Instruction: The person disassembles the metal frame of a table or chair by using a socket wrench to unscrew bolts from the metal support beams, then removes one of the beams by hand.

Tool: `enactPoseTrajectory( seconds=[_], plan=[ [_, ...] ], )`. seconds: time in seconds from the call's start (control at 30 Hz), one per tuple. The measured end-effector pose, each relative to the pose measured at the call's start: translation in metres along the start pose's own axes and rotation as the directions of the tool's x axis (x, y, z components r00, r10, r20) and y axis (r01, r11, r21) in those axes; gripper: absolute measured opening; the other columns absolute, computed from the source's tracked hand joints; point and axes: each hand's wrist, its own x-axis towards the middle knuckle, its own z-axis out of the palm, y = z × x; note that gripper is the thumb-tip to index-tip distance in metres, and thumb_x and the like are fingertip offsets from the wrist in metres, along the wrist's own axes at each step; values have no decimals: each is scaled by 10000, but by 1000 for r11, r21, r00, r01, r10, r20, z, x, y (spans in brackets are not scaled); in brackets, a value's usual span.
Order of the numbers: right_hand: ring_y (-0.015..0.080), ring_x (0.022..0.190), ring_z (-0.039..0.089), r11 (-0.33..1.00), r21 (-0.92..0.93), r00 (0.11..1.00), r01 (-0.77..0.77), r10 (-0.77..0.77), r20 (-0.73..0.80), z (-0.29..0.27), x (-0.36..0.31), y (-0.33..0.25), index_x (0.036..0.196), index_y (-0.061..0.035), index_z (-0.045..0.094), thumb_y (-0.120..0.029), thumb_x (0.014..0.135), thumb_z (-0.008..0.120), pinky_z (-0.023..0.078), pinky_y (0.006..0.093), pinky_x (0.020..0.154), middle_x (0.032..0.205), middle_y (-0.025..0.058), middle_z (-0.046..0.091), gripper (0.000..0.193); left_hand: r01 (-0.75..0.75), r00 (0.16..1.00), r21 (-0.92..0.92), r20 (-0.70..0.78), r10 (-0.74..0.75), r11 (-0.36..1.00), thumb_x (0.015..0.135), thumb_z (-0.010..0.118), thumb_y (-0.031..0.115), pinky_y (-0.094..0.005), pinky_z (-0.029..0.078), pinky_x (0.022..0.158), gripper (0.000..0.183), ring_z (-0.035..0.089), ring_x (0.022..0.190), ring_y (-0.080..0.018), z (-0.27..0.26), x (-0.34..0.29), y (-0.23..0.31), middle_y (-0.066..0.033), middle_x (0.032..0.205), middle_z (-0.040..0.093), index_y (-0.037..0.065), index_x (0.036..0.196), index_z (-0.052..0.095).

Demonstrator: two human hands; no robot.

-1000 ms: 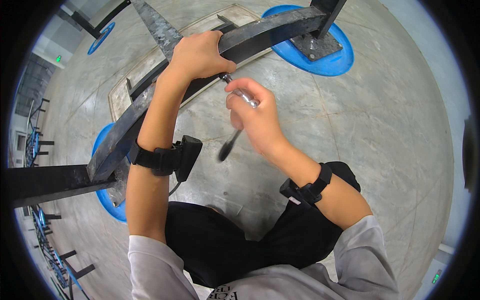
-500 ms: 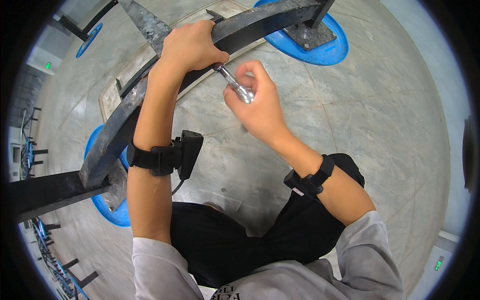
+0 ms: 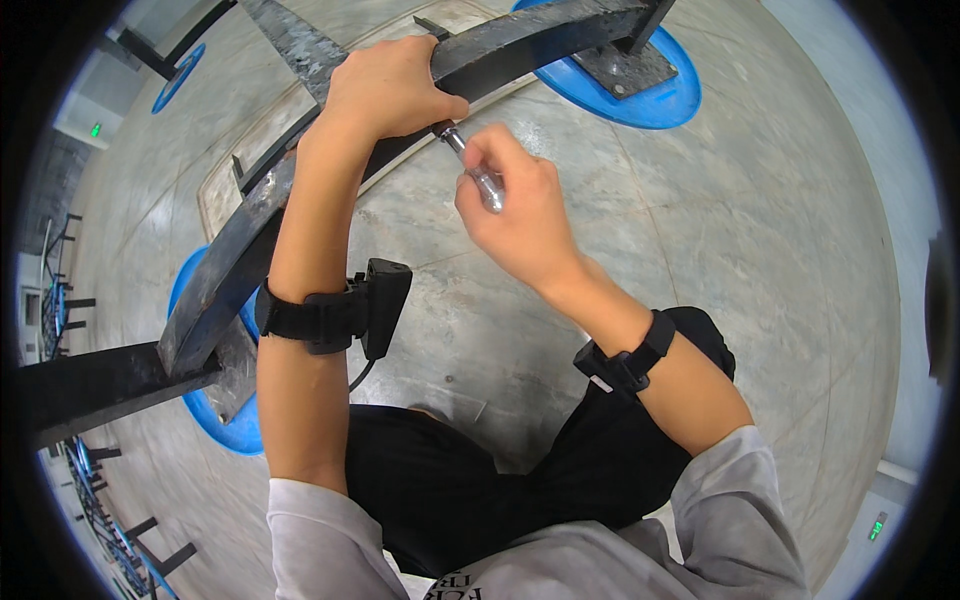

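My left hand (image 3: 385,88) lies over a curved black metal beam (image 3: 530,48), gripping it; the thumb points right along its near side and the other fingers are mostly hidden. Just below that thumb, the dark end of a chrome socket wrench (image 3: 484,186) meets the beam's underside. My right hand (image 3: 520,200) is closed round the shiny shaft, thumb and fingers curled about it, and looks slightly blurred. The wrench slants down to the right, its rounded end showing inside the grip. What the dark end sits on is hidden.
Blue round discs (image 3: 672,100) lie beneath the beam's foot plates (image 3: 622,72). A black straight bar (image 3: 110,385) joins the beam at the left. Black straps with devices (image 3: 385,305) sit on both forearms. More black frames with blue parts (image 3: 85,490) stand far left.
My right fingers, looser and spread around the wrench before, have closed on its shaft. The right hand has shifted slightly; my left hand keeps its place on the beam.
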Motion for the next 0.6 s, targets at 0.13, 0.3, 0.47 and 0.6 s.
enactPoseTrajectory(
  seconds=[0.13, 0.3, 0.47, 0.6],
  plan=[
    [153, 545, 543, 937, -255, 971, 239, -239, 29, -4, 3, 9, 878, -40, 468, 21, 757, 575, 411, 289, 515, 621, 108, 549, 173, 15, 1000, 29, 13, -16, 999, 555, 690, 367, -397, 492, 828, 676, 623, 946, -331, 0, 1, 1, -166, 1006, 652, 57, 1149, 600],
    [144, 524, 522, 998, 27, 999, -54, 54, -6, -3, 0, -3, 994, -48, 448, 31, 785, 565, 397, 290, 487, 672, 79, 573, 253, 19, 999, 46, -39, -17, 999, 547, 711, 369, -395, 502, 819, 642, 632, 930, -325, 2, 0, 0, -150, 991, 662, 77, 1112, 623],
    [132, 501, 469, 558, 716, 862, -420, 492, 123, 1, -2, -1, 1055, -39, 408, 13, 784, 566, 347, 281, 466, 699, 67, 548, 318, 21, 999, 47, 26, -23, 999, 535, 690, 371, -398, 483, 854, 731, 609, 981, -342, 0, 1, 4, -175, 1047, 638, 49, 1182, 578],
    [109, 503, 437, 40, 907, 739, -419, 596, 315, 1, 0, -7, 1057, -33, 398, 10, 787, 568, 327, 265, 467, 715, 84, 524, 322, 28, 1000, 46, -16, -27, 999, 545, 717, 359, -404, 503, 801, 579, 636, 911, -329, 1, -1, 4, -161, 962, 663, 69, 1040, 637]
  ],
)
